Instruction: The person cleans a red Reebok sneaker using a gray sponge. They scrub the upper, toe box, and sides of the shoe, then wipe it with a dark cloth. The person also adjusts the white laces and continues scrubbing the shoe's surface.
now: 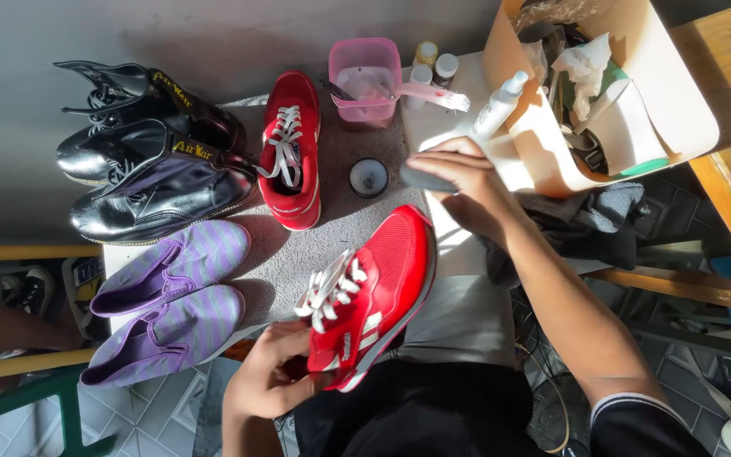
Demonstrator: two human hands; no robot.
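My left hand [268, 372] grips the heel end of a red sneaker [378, 288] with white laces, holding it tilted over my lap. My right hand [458, 182] is closed around a dark oval object [423, 179], perhaps a brush or sponge, just above the sneaker's toe. The matching red sneaker [292, 152] lies on the grey mat [298, 254]. A small round open tin [369, 177] sits between the two sneakers, close to my right hand.
A pair of black leather boots [150, 161] and a pair of purple striped slip-ons [167, 305] lie at the left. A pink tub [365, 80] with brushes, small bottles [433, 66], a spray bottle [499, 106] and a cardboard box [636, 93] of supplies stand behind. Dark cloth [602, 220] lies at right.
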